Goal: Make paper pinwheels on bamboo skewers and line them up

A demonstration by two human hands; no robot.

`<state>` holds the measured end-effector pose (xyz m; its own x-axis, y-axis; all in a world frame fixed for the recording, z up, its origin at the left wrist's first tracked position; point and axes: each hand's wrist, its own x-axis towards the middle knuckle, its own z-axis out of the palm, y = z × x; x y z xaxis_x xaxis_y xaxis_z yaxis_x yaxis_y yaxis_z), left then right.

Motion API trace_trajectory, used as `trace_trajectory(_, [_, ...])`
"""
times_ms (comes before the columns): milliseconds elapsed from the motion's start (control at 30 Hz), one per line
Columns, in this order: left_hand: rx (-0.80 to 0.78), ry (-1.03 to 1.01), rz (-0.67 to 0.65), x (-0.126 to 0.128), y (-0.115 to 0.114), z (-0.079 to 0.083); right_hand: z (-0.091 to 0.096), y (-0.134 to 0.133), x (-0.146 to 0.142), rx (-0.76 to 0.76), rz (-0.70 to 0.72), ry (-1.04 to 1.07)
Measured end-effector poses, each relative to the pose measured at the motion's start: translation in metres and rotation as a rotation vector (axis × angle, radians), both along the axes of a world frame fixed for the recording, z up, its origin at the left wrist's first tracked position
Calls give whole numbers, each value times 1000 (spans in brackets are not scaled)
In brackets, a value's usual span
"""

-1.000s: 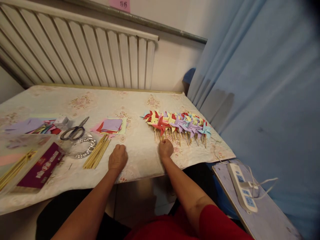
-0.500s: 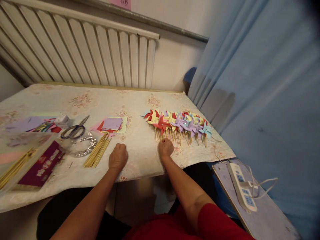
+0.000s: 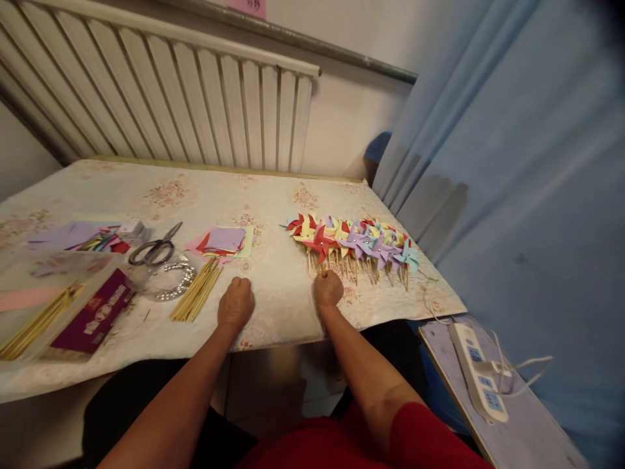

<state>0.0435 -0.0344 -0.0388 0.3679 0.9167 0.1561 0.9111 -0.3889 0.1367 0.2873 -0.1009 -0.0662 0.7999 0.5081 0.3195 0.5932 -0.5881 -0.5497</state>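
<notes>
My right hand [image 3: 327, 289] is closed at the lower end of the stick of a red paper pinwheel [image 3: 321, 240], which lies at the left front of a row of several coloured pinwheels [image 3: 364, 244] on the table. My left hand [image 3: 236, 303] rests as a loose fist on the flowered tablecloth [image 3: 278, 286], and nothing shows in it. It lies just right of a bundle of bamboo sticks [image 3: 198, 298]. A small stack of coloured paper squares [image 3: 222, 240] sits beyond the sticks.
Scissors [image 3: 156, 247] and a clear dish of beads [image 3: 168, 280] lie at the left, with a clear box [image 3: 58, 312] holding more sticks and a maroon packet. A radiator [image 3: 161, 98] runs behind the table. A blue curtain [image 3: 512, 163] hangs at the right above a power strip [image 3: 476, 371].
Both hands stay almost where they were. The view has shifted slightly, so everything on the table sits a little further right in the picture.
</notes>
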Motion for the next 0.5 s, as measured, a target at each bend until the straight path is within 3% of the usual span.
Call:
trace_trajectory(200, [-39, -23, 6, -2, -3, 2, 5, -10, -6, 61, -26, 47])
trace_trajectory(300, [-55, -57, 1, -3, -4, 2, 8, -16, -13, 115, 26, 73])
trace_trajectory(500, [-92, -111, -24, -8, -2, -1, 8, -19, -33, 146, 432, 46])
